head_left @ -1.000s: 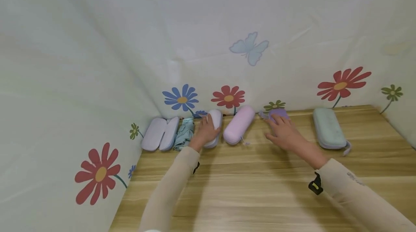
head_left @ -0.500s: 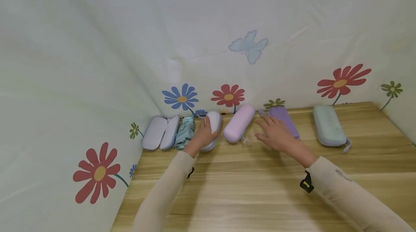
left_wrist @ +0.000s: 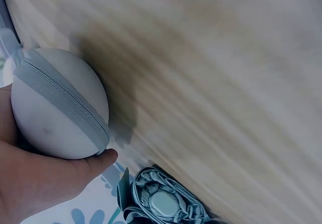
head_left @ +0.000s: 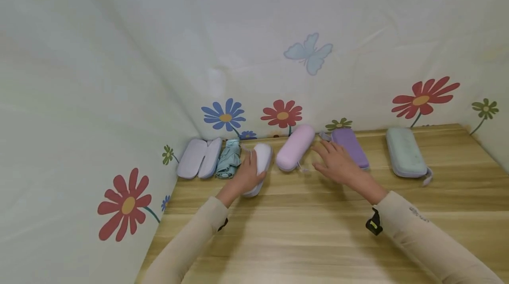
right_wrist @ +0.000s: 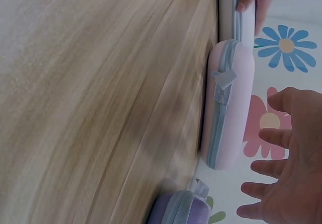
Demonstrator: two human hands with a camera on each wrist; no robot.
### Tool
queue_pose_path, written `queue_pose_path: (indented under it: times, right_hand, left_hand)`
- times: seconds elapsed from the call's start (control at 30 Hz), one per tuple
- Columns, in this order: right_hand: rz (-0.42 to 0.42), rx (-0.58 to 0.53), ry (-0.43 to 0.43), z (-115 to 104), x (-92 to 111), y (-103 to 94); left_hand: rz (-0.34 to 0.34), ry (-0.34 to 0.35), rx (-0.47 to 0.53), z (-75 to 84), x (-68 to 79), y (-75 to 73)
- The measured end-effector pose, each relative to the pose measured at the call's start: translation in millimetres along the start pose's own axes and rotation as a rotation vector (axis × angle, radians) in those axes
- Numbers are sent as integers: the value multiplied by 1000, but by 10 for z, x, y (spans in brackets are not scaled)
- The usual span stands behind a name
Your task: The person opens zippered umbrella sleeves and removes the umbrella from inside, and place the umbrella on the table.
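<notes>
My left hand [head_left: 246,176] grips a white zippered glasses case [head_left: 263,157] from its left side. In the left wrist view, the thumb lies along the rounded end of this white case [left_wrist: 55,103], under its grey zip band. My right hand [head_left: 337,164] hovers with spread fingers, holding nothing. Left of it lies a pink zippered case [head_left: 295,148], set at a slant. A purple case [head_left: 351,148] is partly hidden behind the right hand. In the right wrist view, the pink case [right_wrist: 236,113] shows its grey zip and pull tab beyond the fingers.
An open pale lilac case [head_left: 191,158] lies at the far left, beside a folded teal umbrella [head_left: 229,159]. A pale green case [head_left: 405,153] with a strap lies to the right. Behind the wooden table [head_left: 302,235] stands a flower-patterned sheet [head_left: 246,54].
My left hand has drawn the white case away from the back sheet, towards me. The right hand has moved left off the purple case, which shows more of itself now.
</notes>
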State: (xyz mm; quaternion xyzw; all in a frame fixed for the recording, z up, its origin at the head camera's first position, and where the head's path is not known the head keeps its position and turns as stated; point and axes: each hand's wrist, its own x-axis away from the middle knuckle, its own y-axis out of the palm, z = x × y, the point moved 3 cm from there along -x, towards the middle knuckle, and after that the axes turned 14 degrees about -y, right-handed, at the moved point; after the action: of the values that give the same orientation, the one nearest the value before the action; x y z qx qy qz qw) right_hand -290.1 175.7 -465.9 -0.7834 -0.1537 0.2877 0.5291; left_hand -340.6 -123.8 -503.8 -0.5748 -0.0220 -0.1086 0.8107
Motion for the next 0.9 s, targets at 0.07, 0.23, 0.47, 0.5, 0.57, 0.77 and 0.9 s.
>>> queue_pose_path:
  times: [0.07,0.23,0.47,0.5,0.57,0.77,0.9]
  right_hand:
    - [5,-8,-4,-7,0,0]
    - [5,-12,-12,-20,11,9]
    - [-2,1,-18,-48,19,33]
    - [-9,1,-16,-52,20,38]
    - [-22,-3,-13,-68,23,42]
    - [-61,4,-18,-93,34,62]
    - [-62,23,-52,-123,38,56]
  left_hand:
    - [-5,23,-6,-35,95,1]
    - [-14,103,2,-120,382,34]
    - [-32,243,-32,-159,709,139]
    - [-30,268,-73,-149,740,151]
    - [-17,321,-172,-117,785,167]
    - [34,476,-360,-1,873,151]
    - [53,596,-422,59,878,182]
